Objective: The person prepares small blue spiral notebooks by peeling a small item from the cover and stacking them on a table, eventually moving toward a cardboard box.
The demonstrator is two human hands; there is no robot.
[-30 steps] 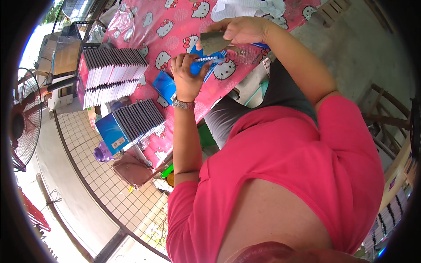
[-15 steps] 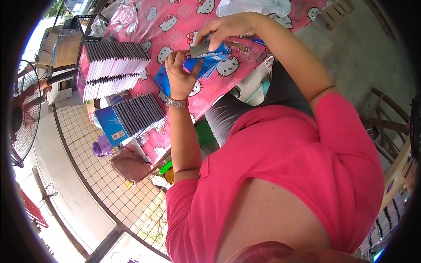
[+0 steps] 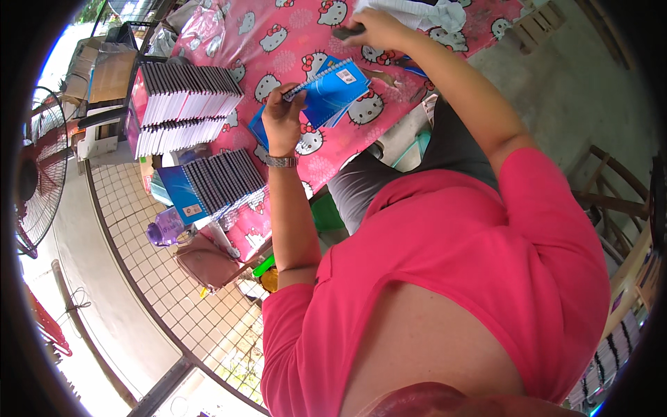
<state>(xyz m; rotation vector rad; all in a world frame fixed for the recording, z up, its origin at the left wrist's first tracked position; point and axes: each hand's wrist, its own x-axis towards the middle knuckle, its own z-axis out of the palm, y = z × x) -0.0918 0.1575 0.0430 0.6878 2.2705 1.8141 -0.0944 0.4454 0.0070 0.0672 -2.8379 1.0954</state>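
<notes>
A blue spiral notebook [image 3: 332, 94] is tilted over the table, its coil edge upward. The thumb and fingers of my left hand [image 3: 282, 128] pinch it at the left end of the coil. More blue covers show beneath and beside it. Beyond the notebook, my right hand [image 3: 379, 29] is closed on a short dark grey piece [image 3: 349, 32], whose exact kind I cannot make out. That piece is apart from the notebook.
The table has a pink patterned cover [image 3: 278, 66]. At left stand a stack of bound notebooks [image 3: 184, 104] and a row of blue spiral notebooks [image 3: 215, 184]. A purple bottle [image 3: 165, 228], a brown bag [image 3: 206, 263] and a fan [image 3: 42, 170] are farther left. White papers [image 3: 424, 12] lie at the back.
My right hand has lifted off the coil and moved away up the table, taking the dark grey piece along. The notebook's blue cover now shows more fully, still in my left hand.
</notes>
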